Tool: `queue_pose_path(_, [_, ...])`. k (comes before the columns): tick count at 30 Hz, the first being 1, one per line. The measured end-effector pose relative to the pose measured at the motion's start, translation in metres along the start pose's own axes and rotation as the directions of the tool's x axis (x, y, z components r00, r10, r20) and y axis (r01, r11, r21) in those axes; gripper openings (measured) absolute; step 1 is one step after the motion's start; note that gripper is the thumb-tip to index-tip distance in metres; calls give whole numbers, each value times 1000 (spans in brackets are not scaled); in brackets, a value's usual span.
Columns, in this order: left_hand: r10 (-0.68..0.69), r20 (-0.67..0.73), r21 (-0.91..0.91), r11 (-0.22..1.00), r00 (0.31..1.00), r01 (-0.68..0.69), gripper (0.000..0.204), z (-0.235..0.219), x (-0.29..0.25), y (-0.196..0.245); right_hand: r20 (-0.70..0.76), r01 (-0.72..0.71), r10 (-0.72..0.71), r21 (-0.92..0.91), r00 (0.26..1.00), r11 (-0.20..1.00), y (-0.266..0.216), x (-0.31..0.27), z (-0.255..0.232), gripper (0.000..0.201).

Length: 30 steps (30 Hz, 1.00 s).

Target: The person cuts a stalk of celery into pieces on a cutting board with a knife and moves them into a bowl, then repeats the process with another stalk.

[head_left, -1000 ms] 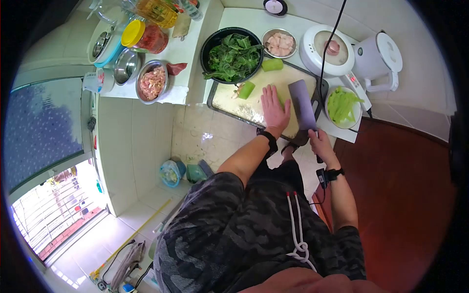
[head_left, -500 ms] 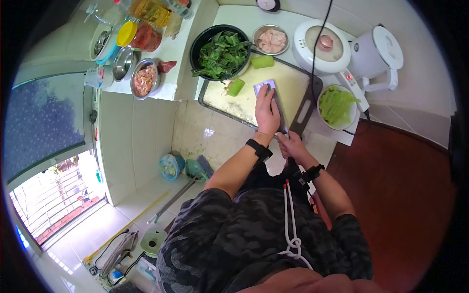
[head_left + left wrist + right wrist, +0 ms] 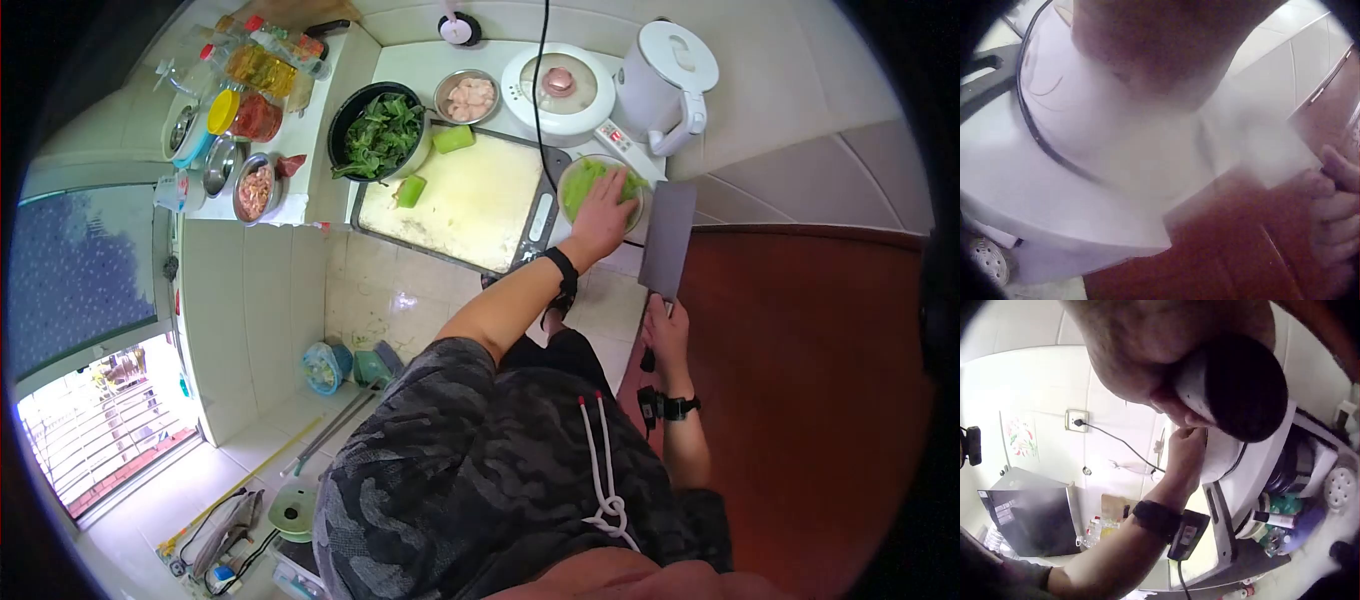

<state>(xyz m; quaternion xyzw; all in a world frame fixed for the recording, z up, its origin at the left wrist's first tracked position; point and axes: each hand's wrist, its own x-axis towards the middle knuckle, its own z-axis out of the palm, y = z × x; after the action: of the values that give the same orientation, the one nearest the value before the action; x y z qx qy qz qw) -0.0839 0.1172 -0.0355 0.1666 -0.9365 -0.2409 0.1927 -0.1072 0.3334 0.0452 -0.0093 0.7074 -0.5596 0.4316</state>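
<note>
My left hand [image 3: 602, 218] lies over a white bowl [image 3: 563, 200], its extended fingers on pale green vegetable slices [image 3: 582, 178]. In the head view my right hand [image 3: 667, 335] grips a cleaver [image 3: 668, 235] by its dark handle, blade pointing away from me, just right of the counter's edge. The handle's round black end [image 3: 1244, 387] fills part of the right wrist view. Left of the bowl lies the cutting board [image 3: 450, 205], with two chunks of green stem, one near the pot [image 3: 454, 139] and one at its left [image 3: 409, 191]. The left wrist view is blurred.
A black pot of leafy greens [image 3: 380, 137] and a metal bowl of pale meat [image 3: 470, 98] stand behind the board. Beyond the slices are a white lidded cooker [image 3: 558, 88], with a cord hanging across it, and a white kettle [image 3: 668, 90]. Bottles and bowls crowd the left ledge.
My left hand went from the board to the cleaver's blade, then right to the bowl. The cleaver swung from the board out past the counter's right edge. The bare board shows where the hand was.
</note>
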Motion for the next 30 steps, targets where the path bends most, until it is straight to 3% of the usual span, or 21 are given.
queue_pose_path(4, [134,40,57,989,990,-136,37,3,0,4,-13,33,-33,27,999,999,4,-12,-29,21])
queue_pose_path(6, [199,65,-23,980,978,-198,41,-3,-6,3,-26,43,-44,-11,999,999,3,-16,-36,21])
queue_pose_path(9, [175,47,-151,974,983,-167,45,-19,-15,-1,-12,39,-39,26,999,999,7,-16,-43,21])
queue_pose_path(10, [175,43,-145,975,984,-167,45,-16,-16,-3,-7,44,-44,26,999,999,9,-14,-45,21])
queue_pose_path(12, [196,197,24,978,961,-205,47,-8,-24,-8,26,88,-88,23,996,996,16,-12,-52,20])
queue_pose_path(13, [175,188,42,982,966,-186,47,-11,-23,-5,53,90,-91,17,994,996,20,-8,-55,20])
queue_pose_path(15, [220,28,47,974,975,-221,46,-23,-22,2,16,200,-199,-111,980,974,29,2,-57,21])
queue_pose_path(16, [219,-73,19,976,973,-218,41,-40,-21,9,33,136,-134,-80,990,987,27,3,-57,20])
queue_pose_path(17, [191,-80,46,981,978,-188,41,-53,-27,1,73,137,-130,-84,989,987,24,6,-56,20])
queue_pose_path(19, [119,-158,-41,991,980,-127,32,-76,-33,-14,197,273,-242,-149,950,950,17,8,-52,18])
queue_pose_path(21, [-46,-301,-74,997,953,25,23,-100,-54,-41,250,284,-246,-131,937,950,13,11,-37,18])
queue_pose_path(22, [-188,-255,3,981,948,195,21,-112,-69,-61,274,253,-205,-154,940,955,8,11,-27,18])
queue_pose_path(23, [-256,-385,-21,963,887,269,19,-105,-91,-101,294,224,-166,-179,941,958,5,12,-18,18])
queue_pose_path(25, [-348,-485,124,881,802,458,26,-118,-130,-165,318,265,-184,-233,930,936,15,22,-1,18])
queue_pose_path(26, [-372,-497,262,797,784,545,31,-134,-141,-175,336,303,-202,-283,920,910,18,25,7,18])
queue_pose_path(27, [-376,-501,256,796,780,548,31,-147,-148,-182,337,305,-201,-289,920,907,15,24,17,18])
queue_pose_path(29, [-571,-392,312,655,721,688,38,-162,-160,-195,393,325,-170,-372,904,870,10,20,37,18])
queue_pose_path(30, [-632,-288,348,631,720,693,43,-167,-161,-202,392,329,-171,-382,904,863,9,20,45,18])
